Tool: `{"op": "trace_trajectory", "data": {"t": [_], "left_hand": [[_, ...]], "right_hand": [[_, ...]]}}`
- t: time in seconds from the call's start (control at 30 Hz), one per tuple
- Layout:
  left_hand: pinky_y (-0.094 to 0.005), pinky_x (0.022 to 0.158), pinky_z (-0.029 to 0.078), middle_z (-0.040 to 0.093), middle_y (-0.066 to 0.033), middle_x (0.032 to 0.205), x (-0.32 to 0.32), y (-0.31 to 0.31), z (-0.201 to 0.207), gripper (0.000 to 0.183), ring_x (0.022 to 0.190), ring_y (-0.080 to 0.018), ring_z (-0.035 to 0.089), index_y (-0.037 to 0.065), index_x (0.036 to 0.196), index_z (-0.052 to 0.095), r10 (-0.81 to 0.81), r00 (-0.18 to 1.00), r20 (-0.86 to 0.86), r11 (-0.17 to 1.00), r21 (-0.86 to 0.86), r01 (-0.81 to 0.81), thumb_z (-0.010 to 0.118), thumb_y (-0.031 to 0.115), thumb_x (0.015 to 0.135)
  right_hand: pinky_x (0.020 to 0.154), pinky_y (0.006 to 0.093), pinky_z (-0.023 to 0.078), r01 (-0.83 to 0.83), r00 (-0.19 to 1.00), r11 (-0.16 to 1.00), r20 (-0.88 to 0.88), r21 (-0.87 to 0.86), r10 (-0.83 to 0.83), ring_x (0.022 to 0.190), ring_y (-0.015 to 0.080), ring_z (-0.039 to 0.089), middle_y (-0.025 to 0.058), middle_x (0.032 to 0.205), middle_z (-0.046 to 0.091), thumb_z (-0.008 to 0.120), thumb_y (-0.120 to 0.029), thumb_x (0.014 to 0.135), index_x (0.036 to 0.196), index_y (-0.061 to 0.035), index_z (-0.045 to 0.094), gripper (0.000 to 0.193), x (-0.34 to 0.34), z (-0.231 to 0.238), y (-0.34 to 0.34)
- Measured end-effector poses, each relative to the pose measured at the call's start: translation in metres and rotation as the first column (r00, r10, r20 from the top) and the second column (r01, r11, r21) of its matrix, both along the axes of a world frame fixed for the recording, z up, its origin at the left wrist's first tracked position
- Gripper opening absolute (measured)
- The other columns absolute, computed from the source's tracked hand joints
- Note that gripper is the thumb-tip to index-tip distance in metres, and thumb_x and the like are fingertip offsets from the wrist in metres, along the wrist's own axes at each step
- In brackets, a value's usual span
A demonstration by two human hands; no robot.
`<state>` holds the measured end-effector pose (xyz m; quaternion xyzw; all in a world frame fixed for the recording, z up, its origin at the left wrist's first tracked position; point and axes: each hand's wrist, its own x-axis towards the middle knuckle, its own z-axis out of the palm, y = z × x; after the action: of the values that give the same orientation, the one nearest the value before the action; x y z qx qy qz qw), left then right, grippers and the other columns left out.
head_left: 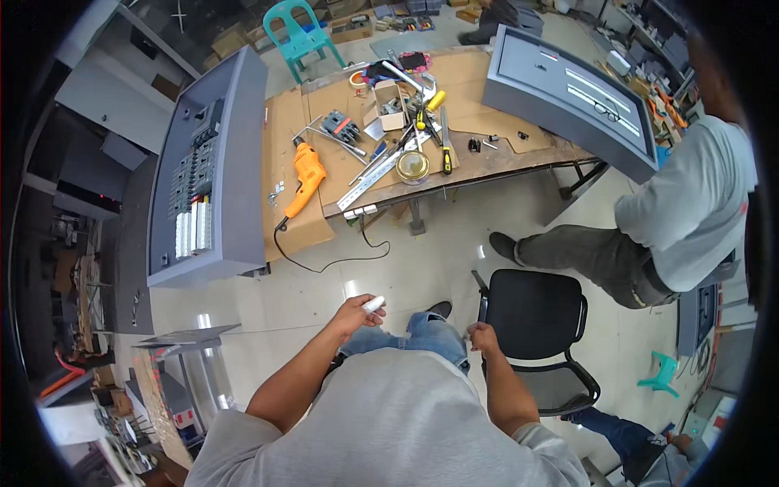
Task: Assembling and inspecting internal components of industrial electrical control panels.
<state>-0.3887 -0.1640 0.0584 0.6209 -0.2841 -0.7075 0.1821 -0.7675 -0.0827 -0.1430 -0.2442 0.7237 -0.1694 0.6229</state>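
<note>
My left hand (352, 315) is closed around a small white, rounded object (374, 304), perhaps a roll; its exact kind does not show. It is held out in front of my body, over the tiled floor. Lower and to the right, my right hand (484, 336) has its fingers curled in, beside the black office chair (534, 312). Whatever may be inside those fingers is hidden. Both hands are well short of the workbench (479, 180).
An orange power drill (307, 174) lies on the bench near a steel ruler (369, 185), a round tin (412, 166) and a cardboard box (389, 105). Grey electrical cabinets (243, 162) (568, 97) flank it. A cord (341, 261) trails across the floor. A person (682, 195) stands at right.
</note>
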Motion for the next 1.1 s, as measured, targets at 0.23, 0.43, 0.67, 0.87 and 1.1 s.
{"op": "trace_trajectory", "data": {"t": [0.23, 0.43, 0.67, 0.87, 1.1], "left_hand": [[-0.0277, 0.074, 0.055, 0.069, -0.0047, 0.095, 0.002, 0.103, -0.008, 0.022, 0.078, -0.0122, 0.067, 0.006, 0.112, 0.066, 0.056, 0.993, -0.105, 0.998, -0.013, -0.058, 0.053, 0.022, 0.104], [-0.0292, 0.072, 0.056, 0.069, -0.0062, 0.096, 0.003, 0.189, -0.029, 0.022, 0.077, -0.0132, 0.066, 0.007, 0.113, 0.066, 0.077, 0.984, -0.161, 0.992, 0.107, -0.06, 0.052, 0.021, 0.104], [-0.0277, 0.072, 0.054, 0.068, -0.0037, 0.096, -0.032, 0.221, -0.021, 0.021, 0.079, -0.0106, 0.065, 0.008, 0.113, 0.066, -0.083, 0.982, -0.172, 0.994, 0.055, 0.093, 0.052, 0.019, 0.103], [-0.0269, 0.07, 0.053, 0.068, -0.003, 0.095, -0.108, 0.24, -0.009, 0.022, 0.076, -0.0109, 0.065, 0.008, 0.114, 0.065, -0.245, 0.953, -0.177, 0.968, -0.001, 0.249, 0.049, 0.016, 0.102], [-0.0271, 0.067, 0.052, 0.069, -0.0032, 0.093, -0.266, 0.281, -0.005, 0.02, 0.074, -0.0115, 0.066, 0.007, 0.112, 0.066, -0.551, 0.821, -0.15, 0.834, -0.068, 0.548, 0.053, 0.02, 0.102]], "right_hand": [[0.048, 0.0322, 0.049, -0.151, 0.988, 0.957, -0.042, -0.247, 0.145, 0.057, 0.0144, 0.057, 0.0048, 0.069, 0.06, 0.063, -0.012, 0.087, 0.093, -0.0024, 0.068, 0.012, 0.043, 0.048, 0.03], [0.06, 0.0311, 0.049, -0.399, 0.917, 0.754, -0.208, -0.522, 0.341, 0.065, 0.0148, 0.059, 0.0065, 0.072, 0.063, 0.064, -0.017, 0.089, 0.093, -0.0051, 0.068, 0.013, 0.082, 0.081, 0.118], [0.073, 0.0402, 0.053, -0.69, 0.724, 0.604, -0.408, -0.399, 0.556, 0.079, 0.0308, 0.068, 0.0161, 0.084, 0.07, 0.067, -0.028, 0.088, 0.097, -0.0059, 0.069, 0.024, 0.075, 0.128, 0.215], [0.073, 0.0384, 0.054, -0.584, 0.806, 0.745, -0.333, -0.321, 0.488, 0.078, 0.0272, 0.069, 0.0139, 0.085, 0.072, 0.066, -0.026, 0.088, 0.099, -0.0055, 0.071, 0.024, 0.009, 0.133, 0.287], [0.047, 0.0343, 0.048, 0.222, 0.964, 0.957, -0.105, -0.188, -0.245, 0.054, 0.0166, 0.057, 0.0056, 0.066, 0.06, 0.064, -0.013, 0.087, 0.09, -0.0029, 0.069, 0.012, -0.155, 0.016, 0.488]]}}
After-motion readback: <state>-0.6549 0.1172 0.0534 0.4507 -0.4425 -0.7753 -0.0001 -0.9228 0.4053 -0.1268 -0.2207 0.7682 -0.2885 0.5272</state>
